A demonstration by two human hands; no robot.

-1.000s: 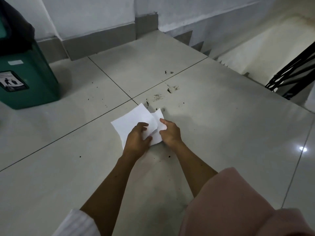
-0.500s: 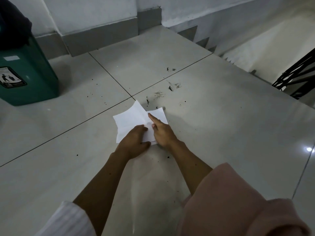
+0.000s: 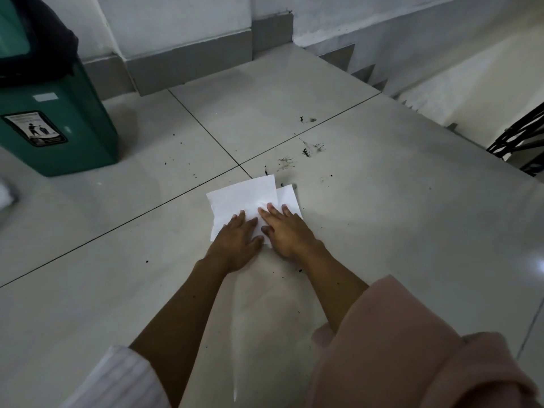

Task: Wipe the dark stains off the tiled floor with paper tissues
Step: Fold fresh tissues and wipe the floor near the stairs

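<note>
The person kneels low over the tiled floor (image 3: 382, 231) with both arms stretched out in front. Two white paper tissues (image 3: 244, 198) lie flat on the floor, one partly on top of the other, just past the spot where the dark lines between the tiles cross.

The left hand (image 3: 235, 240) lies flat on the near part of the tissues. Its fingers (image 3: 241, 216) are straight and spread a little, pressing down and holding nothing. The right hand (image 3: 287, 231) lies flat right beside it, also on the tissues, with its fingers straight and pointing up toward the far edge. The two hands touch at the thumbs.

Just past the far edge of the tissues are the dark stains (image 3: 307, 151): small black smears and dots. One smudge sits close to the paper's top corner, more lie a bit farther on, and another little group is on the next tile beyond the line. Tiny black specks are scattered to the left as well, and a few lie near the arms.

A green bin (image 3: 59, 128) with a sticker on its side stands far to the left, near the wall. Steps (image 3: 365, 72) go down at the back right, and a black railing (image 3: 521, 139) shows at the right edge.
</note>
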